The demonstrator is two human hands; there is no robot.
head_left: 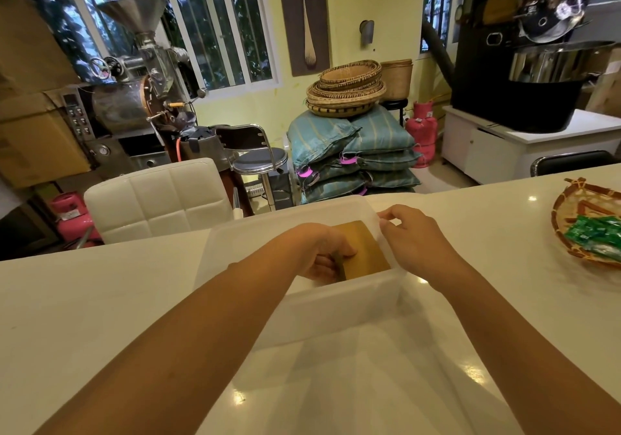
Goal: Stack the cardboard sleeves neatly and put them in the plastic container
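Observation:
A translucent white plastic container (339, 303) stands on the white counter in front of me. Inside it lies a flat stack of brown cardboard sleeves (364, 250), against the right wall. My left hand (324, 255) reaches down into the container and grips the stack's left edge. My right hand (415, 236) pinches the container's right rim near the far corner. The lower part of the stack is hidden by the near wall and my left hand.
The container's translucent lid (353, 384) lies flat on the counter between my forearms. A woven tray (591, 223) with green packets sits at the right edge. A white padded chair (158, 196) stands beyond the counter's far edge.

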